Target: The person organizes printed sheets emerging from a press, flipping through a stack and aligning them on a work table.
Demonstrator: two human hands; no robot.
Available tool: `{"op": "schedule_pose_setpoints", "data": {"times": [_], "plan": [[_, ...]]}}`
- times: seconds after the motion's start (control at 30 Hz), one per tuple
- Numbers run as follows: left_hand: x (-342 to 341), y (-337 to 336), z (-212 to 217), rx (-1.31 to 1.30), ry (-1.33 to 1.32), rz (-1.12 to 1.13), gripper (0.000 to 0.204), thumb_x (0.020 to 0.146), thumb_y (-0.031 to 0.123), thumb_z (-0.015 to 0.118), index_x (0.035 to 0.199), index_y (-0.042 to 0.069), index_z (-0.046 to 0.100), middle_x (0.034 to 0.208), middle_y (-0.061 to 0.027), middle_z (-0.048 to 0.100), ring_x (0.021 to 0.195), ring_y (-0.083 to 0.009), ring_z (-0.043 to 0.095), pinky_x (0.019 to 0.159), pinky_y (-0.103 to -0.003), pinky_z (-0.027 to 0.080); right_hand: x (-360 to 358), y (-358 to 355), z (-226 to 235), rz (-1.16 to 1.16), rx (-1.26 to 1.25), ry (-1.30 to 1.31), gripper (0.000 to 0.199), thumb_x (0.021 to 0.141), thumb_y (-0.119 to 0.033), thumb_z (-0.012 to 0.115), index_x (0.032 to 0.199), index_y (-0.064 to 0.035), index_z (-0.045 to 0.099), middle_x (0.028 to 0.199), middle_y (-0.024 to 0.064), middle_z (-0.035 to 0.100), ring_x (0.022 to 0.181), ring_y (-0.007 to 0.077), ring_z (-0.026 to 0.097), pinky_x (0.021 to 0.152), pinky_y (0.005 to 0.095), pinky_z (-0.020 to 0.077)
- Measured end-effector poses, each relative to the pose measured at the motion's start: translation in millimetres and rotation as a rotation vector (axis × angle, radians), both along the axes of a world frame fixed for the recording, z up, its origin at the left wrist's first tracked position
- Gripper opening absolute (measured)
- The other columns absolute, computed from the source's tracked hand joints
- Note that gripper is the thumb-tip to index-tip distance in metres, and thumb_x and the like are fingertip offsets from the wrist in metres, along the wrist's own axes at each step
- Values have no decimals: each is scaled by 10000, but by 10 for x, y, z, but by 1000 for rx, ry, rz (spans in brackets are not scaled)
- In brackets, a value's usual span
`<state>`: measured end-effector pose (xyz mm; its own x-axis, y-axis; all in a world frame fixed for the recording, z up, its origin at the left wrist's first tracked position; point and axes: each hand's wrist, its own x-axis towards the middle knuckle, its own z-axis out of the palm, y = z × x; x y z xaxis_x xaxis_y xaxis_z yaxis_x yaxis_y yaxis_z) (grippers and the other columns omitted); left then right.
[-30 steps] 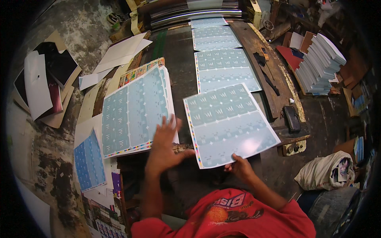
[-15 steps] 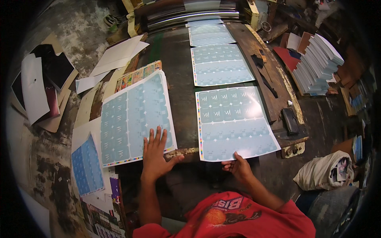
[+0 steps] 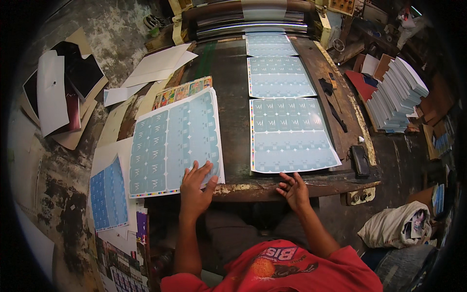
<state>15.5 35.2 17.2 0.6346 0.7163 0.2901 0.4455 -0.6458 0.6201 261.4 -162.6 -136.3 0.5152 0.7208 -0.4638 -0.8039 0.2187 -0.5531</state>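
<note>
A printed pale blue-green sheet (image 3: 293, 141) lies on the dark table, its front edge short of the table's edge. Just below that edge is my right hand (image 3: 296, 193), palm turned up and fingers apart; whether the fingertips touch the paper I cannot tell. Two similar sheets, a middle one (image 3: 279, 78) and a far one (image 3: 270, 45), run in line toward the rollers. To the left, a stack of printed sheets (image 3: 177, 141) sits at a slant. My left hand (image 3: 196, 190) rests open with spread fingers on its near right corner.
Metal rollers (image 3: 250, 30) span the table's far end. A black case (image 3: 360, 161) lies at the right table edge. Beyond it stand a tall paper pile (image 3: 396, 97) and a white sack (image 3: 396, 226). A loose blue sheet (image 3: 109, 197) lies left of the stack.
The nearest sheet has moved away from me, toward the rollers, off the table's front edge. My right hand has let go of it and opened. My left hand stays at the stack.
</note>
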Motion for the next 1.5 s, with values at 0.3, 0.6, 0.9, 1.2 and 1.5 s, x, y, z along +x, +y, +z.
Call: {"op": "schedule_pose_setpoints", "data": {"times": [0.3, 0.6, 0.9, 1.2, 1.5], "plan": [[93, -62, -5, -348, -699, 407, 424, 1061, 276, 424, 942, -67, 644, 883, -96, 690, 812, -151, 612, 838, -316, 480, -21, -168, 72, 57, -5, -47, 588, 1009, -379, 482, 1498, -89, 332, 1183, 125, 634, 879, 192, 628, 825, 437, 539], [144, -566, 128, -81, -130, -452, 215, 968, 232, 576, 883, 94, 716, 908, -56, 733, 994, -239, 690, 1146, -576, 223, -152, -251, 574, 270, 224, -125, 563, 931, -318, 617, 1383, -34, 436, 1154, 109, 642, 946, 188, 640, 843, 401, 526], [248, 94, 129, 182, 187, -177, 709, 939, 553, 523, 1451, 74, 424, 1561, -155, 325, 1477, -393, 194, 1175, -580, 114, -310, -704, -69, 204, -116, -71, 362, 965, -284, 572, 1148, 26, 534, 822, 138, 640, 690, 234, 627, 620, 326, 485], [65, 3, -13, 238, 409, -117, 813, 919, 611, 512, 1486, 44, 380, 1585, -164, 283, 1484, -392, 176, 1183, -557, 99, -621, -1136, 22, 216, -235, -76, 398, 997, -320, 504, 1171, 38, 512, 880, 168, 646, 732, 263, 640, 688, 368, 509], [-5, 32, -14, -44, 42, -54, 517, 1003, 456, 468, 1307, 63, 612, 1366, -103, 590, 1413, -311, 386, 1176, -505, 171, -278, -696, 3, 68, -131, -23, 493, 1010, -414, 462, 1209, 37, 476, 855, 156, 630, 687, 234, 598, 714, 412, 520]]}}
